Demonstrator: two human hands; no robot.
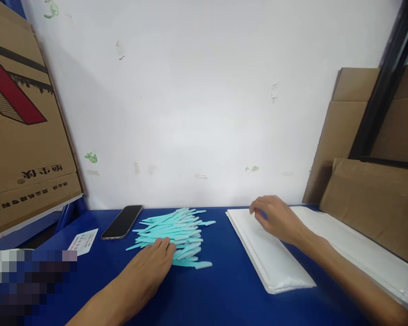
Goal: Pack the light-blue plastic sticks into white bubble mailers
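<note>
A loose pile of light turquoise plastic sticks with whitish ends (177, 228) lies on the blue table. My left hand (154, 262) rests at the near left edge of the pile, its fingers bent down onto the sticks; the fingertips are hidden, so I cannot make out a hold. To the right, a stack of flat white plastic-wrapped packages (268, 258) lies at a slant. Over its far end is my right hand (270, 215), thumb and fingers curved and apart, with nothing between them.
A dark phone (122, 222) and a white printed card (83, 242) lie left of the pile on the blue table (204, 303). More white packages (360, 253) are at the right. Cardboard stands at the left (23, 149) and right (374, 199), before a white wall (197, 90).
</note>
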